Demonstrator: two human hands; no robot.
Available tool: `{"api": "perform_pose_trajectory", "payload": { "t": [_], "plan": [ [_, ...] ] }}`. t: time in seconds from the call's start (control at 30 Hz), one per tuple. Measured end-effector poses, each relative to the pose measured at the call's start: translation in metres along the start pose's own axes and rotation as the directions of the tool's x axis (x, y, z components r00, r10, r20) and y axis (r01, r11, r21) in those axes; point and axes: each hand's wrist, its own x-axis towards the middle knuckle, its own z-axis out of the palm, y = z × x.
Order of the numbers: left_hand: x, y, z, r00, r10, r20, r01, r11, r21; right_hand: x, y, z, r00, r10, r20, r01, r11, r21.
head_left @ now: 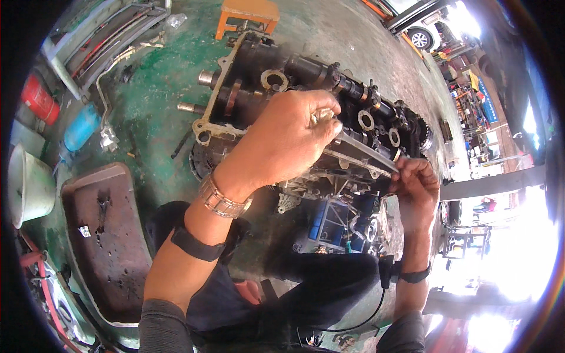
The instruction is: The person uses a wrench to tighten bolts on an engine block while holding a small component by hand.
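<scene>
An engine cylinder head (246,50) with dark, oily camshafts (306,67) lies in front of me. Above its near edge, my left hand (288,132) is closed, fingers curled in; a small pale bit shows between them. A long, thin grey bar (371,152) slants from this hand down to my right hand (416,185). There the fingertips pinch the bar's far end beside the near right part of the head. The bar's exact kind I cannot make out, and its left end is hidden in my left fist.
A brown oily tray (106,259) lies at my left, near a pale bucket (32,185), a blue cylinder (81,128) and a red cylinder (40,99). Behind the head stands an orange stool (250,12). A blue crate (329,220) sits below the head.
</scene>
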Motion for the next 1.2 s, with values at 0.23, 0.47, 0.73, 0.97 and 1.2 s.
{"api": "perform_pose_trajectory", "payload": {
  "t": [0.23,0.47,0.73,0.97,1.2],
  "plan": [
    [0.002,0.005,-0.012,0.966,0.065,-0.251,-0.129,0.960,-0.247,0.044,-0.008,-0.001,0.999,-0.016,-0.040,0.017,1.000,0.007],
    [0.005,0.007,-0.020,0.905,0.119,-0.407,-0.206,0.962,-0.176,0.091,-0.011,0.014,0.999,-0.004,-0.034,0.002,1.000,-0.030],
    [0.004,0.007,-0.026,0.902,0.143,-0.408,-0.180,0.982,-0.054,0.091,-0.011,0.037,0.994,-0.051,0.099,0.054,0.998,-0.033],
    [0.002,0.006,-0.025,0.925,0.154,-0.347,-0.134,0.988,0.079,0.044,-0.015,0.025,0.987,-0.154,0.057,0.155,0.987,-0.028],
    [0.002,0.001,-0.008,0.959,0.155,-0.238,-0.135,0.986,0.098,-0.017,-0.002,0.009,0.974,-0.197,-0.111,0.211,0.968,0.133]
  ]
}}
